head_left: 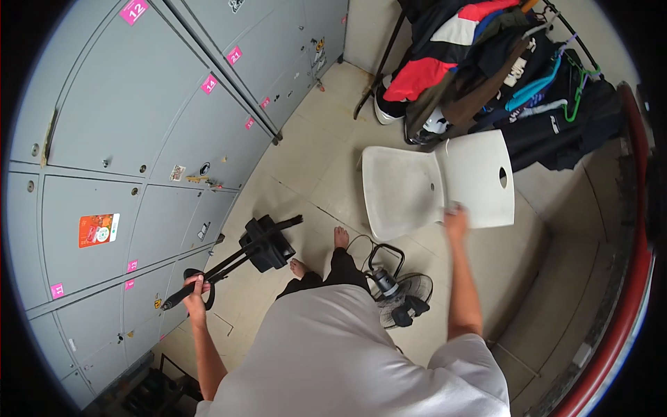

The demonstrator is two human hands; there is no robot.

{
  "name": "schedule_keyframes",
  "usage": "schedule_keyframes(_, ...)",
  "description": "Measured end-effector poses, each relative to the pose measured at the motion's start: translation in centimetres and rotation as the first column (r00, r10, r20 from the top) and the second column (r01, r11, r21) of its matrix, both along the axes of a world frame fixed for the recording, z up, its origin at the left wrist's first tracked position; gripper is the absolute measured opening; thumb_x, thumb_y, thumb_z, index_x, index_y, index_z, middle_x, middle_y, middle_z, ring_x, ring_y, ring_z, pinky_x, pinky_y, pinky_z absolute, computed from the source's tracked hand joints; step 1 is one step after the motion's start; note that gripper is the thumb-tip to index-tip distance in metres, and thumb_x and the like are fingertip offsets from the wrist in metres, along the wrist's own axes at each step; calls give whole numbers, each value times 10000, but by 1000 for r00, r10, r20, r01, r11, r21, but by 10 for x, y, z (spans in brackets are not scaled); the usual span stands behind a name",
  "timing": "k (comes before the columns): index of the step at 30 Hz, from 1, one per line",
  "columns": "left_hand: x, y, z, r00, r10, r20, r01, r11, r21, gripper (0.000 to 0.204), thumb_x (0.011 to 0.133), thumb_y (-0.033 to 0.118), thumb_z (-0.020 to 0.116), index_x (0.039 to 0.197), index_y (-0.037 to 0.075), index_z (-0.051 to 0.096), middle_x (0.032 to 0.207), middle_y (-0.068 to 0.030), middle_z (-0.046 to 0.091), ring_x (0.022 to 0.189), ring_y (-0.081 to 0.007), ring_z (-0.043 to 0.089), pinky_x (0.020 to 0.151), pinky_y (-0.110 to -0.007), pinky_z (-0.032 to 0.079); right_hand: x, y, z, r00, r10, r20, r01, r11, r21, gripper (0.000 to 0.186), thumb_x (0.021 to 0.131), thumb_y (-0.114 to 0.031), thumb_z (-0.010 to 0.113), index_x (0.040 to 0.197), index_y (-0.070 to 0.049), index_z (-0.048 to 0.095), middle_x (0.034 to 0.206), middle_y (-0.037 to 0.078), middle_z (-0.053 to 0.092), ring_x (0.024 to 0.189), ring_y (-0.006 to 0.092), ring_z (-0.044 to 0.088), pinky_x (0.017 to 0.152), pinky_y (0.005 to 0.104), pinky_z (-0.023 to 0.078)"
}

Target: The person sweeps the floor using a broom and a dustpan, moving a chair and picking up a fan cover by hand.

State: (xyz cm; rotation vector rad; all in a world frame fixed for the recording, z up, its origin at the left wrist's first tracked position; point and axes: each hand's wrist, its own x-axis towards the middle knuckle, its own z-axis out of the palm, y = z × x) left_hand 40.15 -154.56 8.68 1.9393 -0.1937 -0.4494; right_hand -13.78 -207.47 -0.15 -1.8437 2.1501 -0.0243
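My left hand (196, 290) is closed round the upper handles of a black long-handled dustpan (272, 251) and a black broom (281, 226), held together. The dustpan's pan is low by the floor in front of my feet, and the broom's bristle end lies across it. My right hand (456, 224) is closed on the near edge of a white plastic chair (397, 186), where seat and backrest (481, 177) meet. Some of its fingers are blurred. The chair's legs are mostly hidden.
Grey lockers (104, 90) line the left side. A floor fan (403, 295) with a looped cable lies right of my feet. Clothes (486, 76) hang on a rack at the far right, with shoes (389, 108) below. A red curved rail (629, 278) runs along the right edge.
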Motion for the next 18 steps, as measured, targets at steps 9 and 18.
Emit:
schedule_keyframes(9, 15, -15, 23, 992, 96, -76, -78, 974, 213, 155, 921, 168, 676, 958, 25, 628, 842, -59, 652, 665, -127, 648, 644, -237, 542, -252, -193, -7, 895, 89, 437, -123, 991, 49, 632, 692, -275, 771, 1211, 42, 599, 1165, 218, 658, 1077, 341, 634, 933, 405, 489)
schedule_keyframes(18, 4, -21, 21, 981, 163, -105, -147, 978, 150, 149, 909, 163, 688, 923, 19, 652, 869, -74, 666, 697, -139, 664, 666, -255, 569, -218, -171, -21, 725, 91, 683, -65, 996, -64, 228, 832, -67, 721, 1011, 70, 686, 942, 88, 695, 875, 145, 631, 775, 287, 496)
